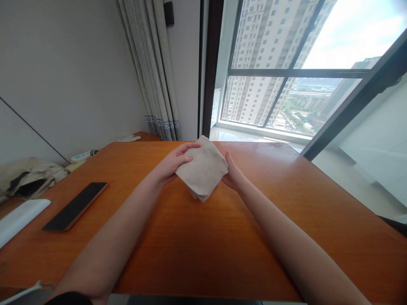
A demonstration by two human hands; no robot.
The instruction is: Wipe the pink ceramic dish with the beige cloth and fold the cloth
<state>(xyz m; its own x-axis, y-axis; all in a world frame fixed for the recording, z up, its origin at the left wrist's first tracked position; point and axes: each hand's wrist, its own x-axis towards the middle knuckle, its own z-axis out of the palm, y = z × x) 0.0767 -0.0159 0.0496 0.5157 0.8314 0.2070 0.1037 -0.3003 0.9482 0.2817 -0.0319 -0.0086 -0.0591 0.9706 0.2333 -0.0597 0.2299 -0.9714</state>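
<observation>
A folded beige cloth [203, 168], roughly square and turned cornerwise, is held between my hands above the wooden tabletop [203, 245]. My left hand [176, 162] grips its left edge, with the thumb lying over the top face and another finger along the upper left side. At the right corner, my right hand [233, 173] holds the cloth with its thumb raised beside the edge; the other fingers are hidden behind and under the fabric. Layered edges show at the cloth's lower corner.
A black phone-like slab [76, 206] lies on the table's left side, near a white object [23, 216]. Bundled fabric [30, 176] and a white power strip [82, 156] sit along the wall. Beyond the table's far edge are a curtain [155, 67] and a large window [286, 73].
</observation>
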